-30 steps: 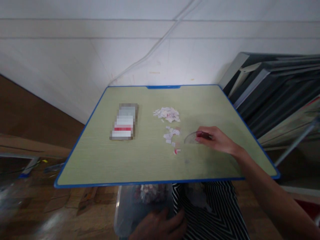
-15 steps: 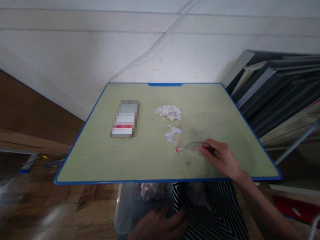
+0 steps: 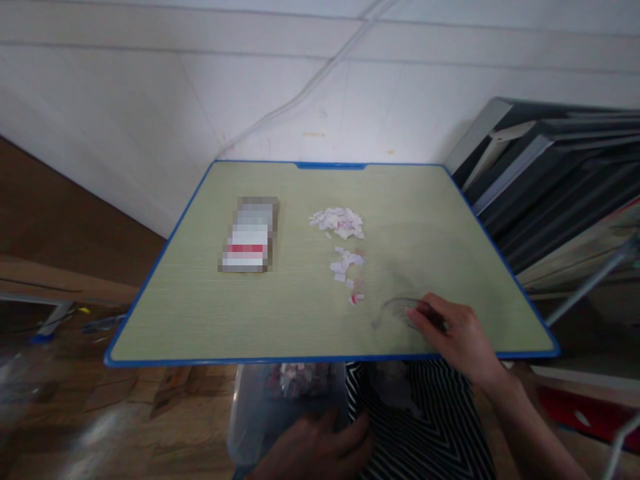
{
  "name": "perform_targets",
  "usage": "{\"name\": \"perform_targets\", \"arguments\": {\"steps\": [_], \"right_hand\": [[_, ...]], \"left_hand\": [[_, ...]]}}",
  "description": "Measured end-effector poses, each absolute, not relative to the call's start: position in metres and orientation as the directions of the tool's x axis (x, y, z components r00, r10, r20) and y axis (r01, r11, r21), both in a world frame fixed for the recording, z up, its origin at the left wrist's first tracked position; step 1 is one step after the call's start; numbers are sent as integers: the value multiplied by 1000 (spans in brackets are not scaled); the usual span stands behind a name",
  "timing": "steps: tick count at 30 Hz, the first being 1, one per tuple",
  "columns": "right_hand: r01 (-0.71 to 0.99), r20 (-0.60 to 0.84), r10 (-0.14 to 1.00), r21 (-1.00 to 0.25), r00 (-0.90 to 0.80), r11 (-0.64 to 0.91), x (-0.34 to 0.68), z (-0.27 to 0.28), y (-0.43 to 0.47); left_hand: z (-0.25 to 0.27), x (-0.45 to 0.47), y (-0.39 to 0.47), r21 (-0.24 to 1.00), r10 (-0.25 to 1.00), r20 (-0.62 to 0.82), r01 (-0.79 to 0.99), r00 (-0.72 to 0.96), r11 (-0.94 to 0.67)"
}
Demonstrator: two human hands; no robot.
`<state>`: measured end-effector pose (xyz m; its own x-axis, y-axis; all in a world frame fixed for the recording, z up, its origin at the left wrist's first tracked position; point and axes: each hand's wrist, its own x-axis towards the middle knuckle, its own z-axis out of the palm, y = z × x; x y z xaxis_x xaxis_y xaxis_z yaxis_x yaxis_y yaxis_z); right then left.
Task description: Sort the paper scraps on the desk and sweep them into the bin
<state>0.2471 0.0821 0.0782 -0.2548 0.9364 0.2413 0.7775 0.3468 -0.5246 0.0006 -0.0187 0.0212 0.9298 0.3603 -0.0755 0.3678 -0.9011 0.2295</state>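
Observation:
My right hand (image 3: 453, 333) pinches a clear, curved plastic piece (image 3: 397, 308) with fine dark markings, above the front right of the table. Its exact kind is hard to make out, since it is see-through and blurred. To its left lie a few paper scraps with a red mark (image 3: 356, 299). Farther back are loose white scraps (image 3: 345, 265) and a denser pile of torn paper (image 3: 337, 221). Below the table edge, my left hand (image 3: 320, 445) rests near my lap, beside a clear plastic bin (image 3: 240, 427), its fingers loosely spread and dim.
The light green table (image 3: 190, 313) has a blue rim and stands against a white wall (image 3: 150, 100). A blurred-out flat rectangular object (image 3: 249, 233) lies at its left. Paper bits (image 3: 297, 380) sit in the bin. Dark panels (image 3: 565, 167) lean at the right.
My right hand has drawn back toward me and slightly right with the clear plastic piece, away from the red-marked scraps. The paper piles look the same.

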Motion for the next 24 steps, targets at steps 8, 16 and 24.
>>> {"name": "perform_targets", "arguments": {"steps": [8, 16, 24], "right_hand": [[774, 349, 900, -481, -262, 411, 201, 61, 56], [814, 353, 921, -480, -163, 328, 217, 66, 92], [772, 218, 923, -506, -317, 384, 225, 80, 92]], "left_hand": [[19, 2, -22, 236, 370, -71, 376, 926, -896], [13, 2, -23, 232, 382, -40, 380, 923, -895], [22, 3, -20, 236, 364, -81, 373, 928, -897]]}}
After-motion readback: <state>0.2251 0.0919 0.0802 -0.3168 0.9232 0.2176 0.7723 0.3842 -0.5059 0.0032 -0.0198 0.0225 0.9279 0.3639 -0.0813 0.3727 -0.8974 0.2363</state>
